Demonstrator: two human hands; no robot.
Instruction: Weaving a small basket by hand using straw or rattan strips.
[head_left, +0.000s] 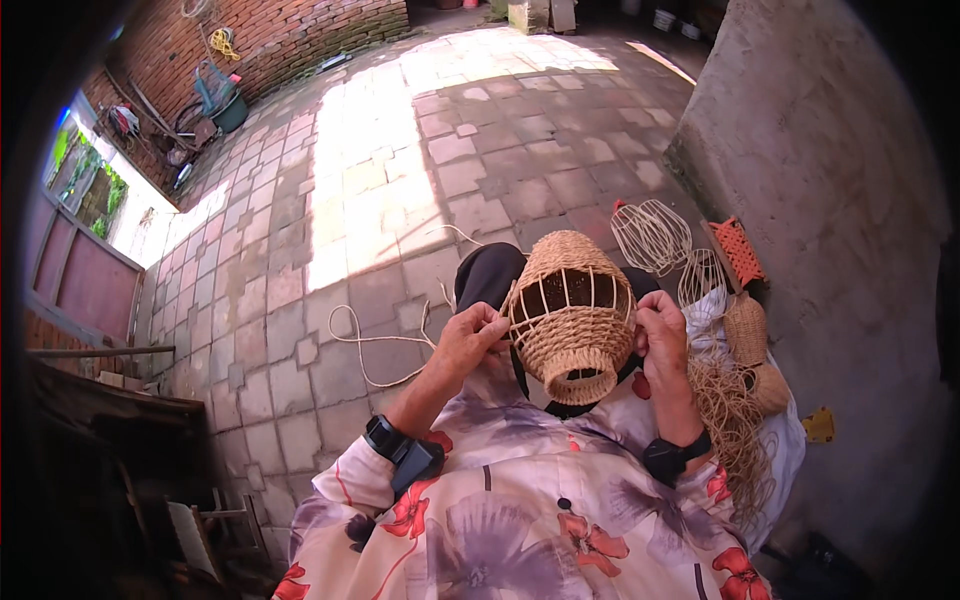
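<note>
A woven straw-coloured basket (565,335) rests across my lap between my knees, its narrow round neck turned toward me. Around its middle runs an open band of bare upright ribs, with dense weave above and below. My left hand (472,338) pinches the basket's left edge between thumb and fingers. At the opposite side, my right hand (662,335) has its fingers closed against the rim of the wider part. A pale cord (358,341) loops over the paving by my left forearm; where it joins the basket is hidden.
Right of my legs lie coiled pale cord (652,236), an orange woven piece (738,252), a small woven basket (745,330) and a tangled heap of straw cord (735,425) on white cloth. A grey wall (840,200) rises beyond. Stone paving (285,385) spreads ahead and left.
</note>
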